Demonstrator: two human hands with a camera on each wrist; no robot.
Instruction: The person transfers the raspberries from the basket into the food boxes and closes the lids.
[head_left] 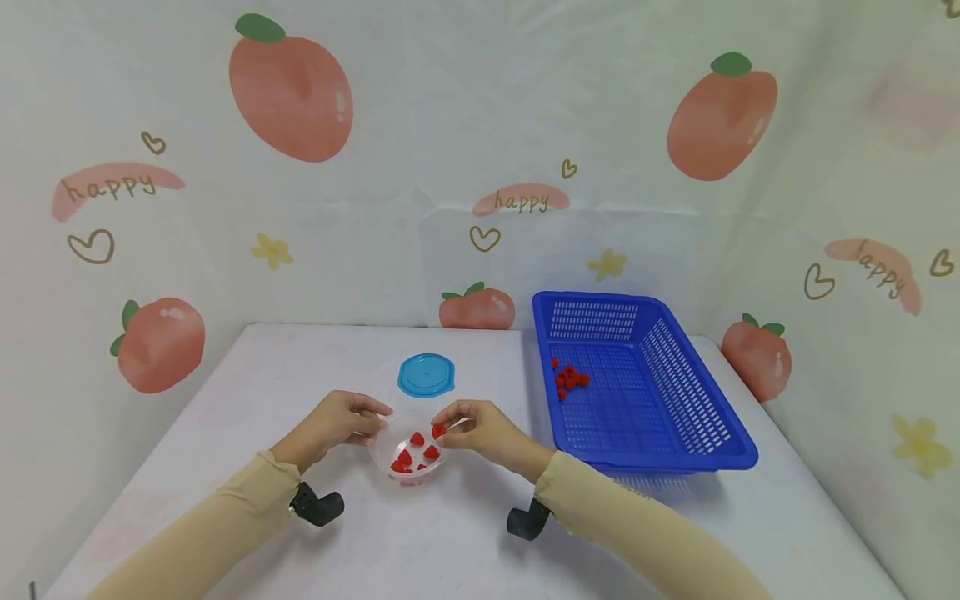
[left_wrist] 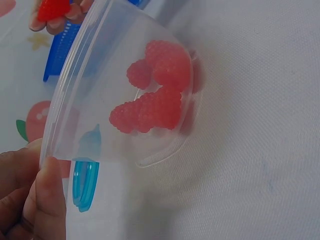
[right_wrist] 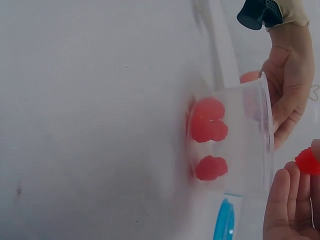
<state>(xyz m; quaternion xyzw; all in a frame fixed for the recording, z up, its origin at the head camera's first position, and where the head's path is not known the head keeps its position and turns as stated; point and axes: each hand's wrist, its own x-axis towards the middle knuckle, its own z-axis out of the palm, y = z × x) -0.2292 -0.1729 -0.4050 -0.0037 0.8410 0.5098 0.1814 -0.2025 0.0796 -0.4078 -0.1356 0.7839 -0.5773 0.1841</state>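
A clear plastic tub (head_left: 380,457) stands on the table with several red raspberries (head_left: 417,438) lying in its bottom. My left hand (head_left: 334,429) pinches the tub's rim on its left side, thumb and fingers on the edge in the left wrist view. Above the tub's right side my right hand (head_left: 483,433) holds one raspberry (right_wrist: 308,161) between thumb and fingers. That raspberry also shows at the top of the left wrist view, apart from the ones inside.
Behind the tub lies a blue lid (head_left: 426,375) on the white table (head_left: 315,358). To the right stands a blue slotted basket (head_left: 637,417) with several more raspberries (head_left: 570,379) near its left wall. A patterned cloth (head_left: 390,250) hangs at the back.
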